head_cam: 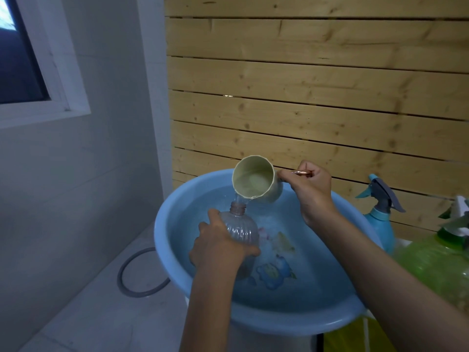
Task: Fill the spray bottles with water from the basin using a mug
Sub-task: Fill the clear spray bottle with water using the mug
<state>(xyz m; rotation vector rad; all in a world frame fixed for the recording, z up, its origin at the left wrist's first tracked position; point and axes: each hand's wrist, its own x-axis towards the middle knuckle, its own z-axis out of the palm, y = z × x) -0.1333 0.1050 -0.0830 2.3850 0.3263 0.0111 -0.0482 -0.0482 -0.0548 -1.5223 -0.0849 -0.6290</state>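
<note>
While the left hand [219, 246] wraps its fingers round the body of the clear ribbed bottle [241, 231], the bottle stands nearly upright over the blue basin [253, 313], neck up and leaning slightly toward the right hand [311, 191]. That hand pinches the handle of the pale mug [256, 179], tipped on its side just above the bottle, mouth facing the camera, water running from its lip into the neck. The bottle's base is hidden behind the left hand. Beyond the right wrist stands a blue spray bottle [380, 217], its lower part hidden by a blurry green bottle [436, 265] cut off at the edge.
</note>
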